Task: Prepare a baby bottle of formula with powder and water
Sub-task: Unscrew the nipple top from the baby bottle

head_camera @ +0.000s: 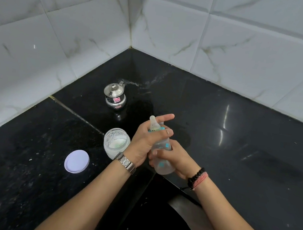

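Note:
A clear baby bottle [163, 149] with teal prints, a teal collar and a pale teat is held tilted above the black counter's front edge. My left hand [149, 138] grips its collar and neck, with the index finger stretched out past the teat. My right hand [172, 158] is wrapped round the lower body of the bottle. Just left of the hands stands an open clear jar [116, 141] with white powder and a scoop inside. Its white lid [77, 161] lies flat on the counter to the left.
A small lidded steel pot [114, 97] with a pink label stands farther back near the corner. White marble-look tiled walls [227, 39] enclose the black counter [236, 140] at the back and left. A spill mark streaks the counter behind the pot.

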